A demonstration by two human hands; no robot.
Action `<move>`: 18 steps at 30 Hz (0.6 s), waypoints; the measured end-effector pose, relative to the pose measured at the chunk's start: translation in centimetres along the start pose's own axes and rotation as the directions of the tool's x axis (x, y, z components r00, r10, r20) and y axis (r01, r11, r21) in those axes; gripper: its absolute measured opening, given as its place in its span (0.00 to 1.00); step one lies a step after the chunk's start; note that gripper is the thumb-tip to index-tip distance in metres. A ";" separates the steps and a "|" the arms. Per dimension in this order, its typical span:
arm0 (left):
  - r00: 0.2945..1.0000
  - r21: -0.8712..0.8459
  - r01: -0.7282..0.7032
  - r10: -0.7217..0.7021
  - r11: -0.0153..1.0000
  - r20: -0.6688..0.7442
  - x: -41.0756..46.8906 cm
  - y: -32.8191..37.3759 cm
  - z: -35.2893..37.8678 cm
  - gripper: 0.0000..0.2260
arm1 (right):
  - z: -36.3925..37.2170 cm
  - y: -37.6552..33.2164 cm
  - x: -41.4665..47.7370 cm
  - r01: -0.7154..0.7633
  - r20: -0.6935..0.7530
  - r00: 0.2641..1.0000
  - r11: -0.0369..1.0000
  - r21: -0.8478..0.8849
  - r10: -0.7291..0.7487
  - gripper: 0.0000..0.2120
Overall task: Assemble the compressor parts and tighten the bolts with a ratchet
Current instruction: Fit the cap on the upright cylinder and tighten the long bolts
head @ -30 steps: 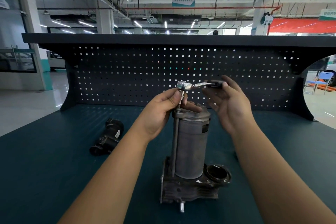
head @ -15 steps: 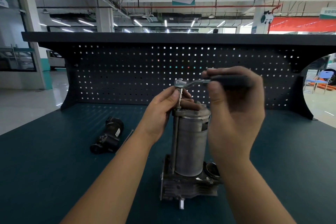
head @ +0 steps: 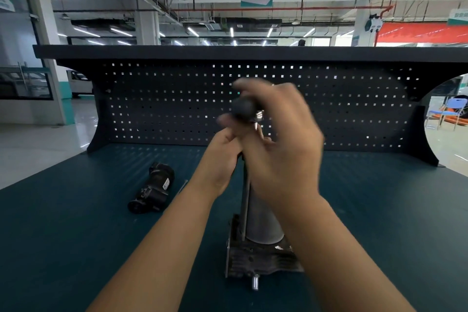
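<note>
Compressor (head: 260, 223) stood upright on the surface (head: 76, 248) close to us, we judged so its top bolt faced the tool. Left hand (head: 220, 162) sat at the cylinder top, fingers curled, likely steadying. What they pinched we couldn't tell. Right hand (head: 283, 159) had its fingers wrapped tight round the blurred ratchet (head: 244, 109) handle. Black motor part (head: 152, 190) lay apart, farther left.

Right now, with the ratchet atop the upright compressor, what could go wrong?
1. The right hand holds the black-handled ratchet, motion-blurred, right beside the left hand at the top: a slip could strike it.
2. The tall grey metal compressor cylinder stands upright on its dark base, no clamp visible: sideways force might tip it.
</note>
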State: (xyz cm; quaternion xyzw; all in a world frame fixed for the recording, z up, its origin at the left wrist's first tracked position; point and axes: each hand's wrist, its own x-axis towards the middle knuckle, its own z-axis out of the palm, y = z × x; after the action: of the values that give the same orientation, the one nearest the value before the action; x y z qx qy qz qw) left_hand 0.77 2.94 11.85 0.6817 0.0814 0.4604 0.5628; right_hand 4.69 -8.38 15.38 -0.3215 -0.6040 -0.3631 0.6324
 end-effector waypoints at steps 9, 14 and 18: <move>0.987 -0.065 -0.041 0.051 0.997 0.153 -0.8 0.8 0.0 0.13 | -2.5 6.8 -0.6 -0.696 -0.139 0.554 0.548 0.463 0.821 0.09; 0.987 -0.007 -0.061 0.062 0.998 0.147 -0.9 1.0 0.2 0.13 | -2.6 8.8 -0.9 -0.875 0.099 0.301 0.234 0.424 0.948 0.09; 0.991 0.011 -0.072 0.070 0.997 0.110 -0.9 0.8 0.3 0.13 | -2.7 7.0 -1.0 -0.691 -0.196 0.483 0.509 0.514 0.853 0.08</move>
State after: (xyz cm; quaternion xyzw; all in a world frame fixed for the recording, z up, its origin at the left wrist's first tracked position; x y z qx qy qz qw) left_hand 0.13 1.91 12.03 0.7124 0.0294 0.4416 0.5446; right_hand 12.07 -6.88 14.41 -0.3506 -0.2898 0.0275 0.8901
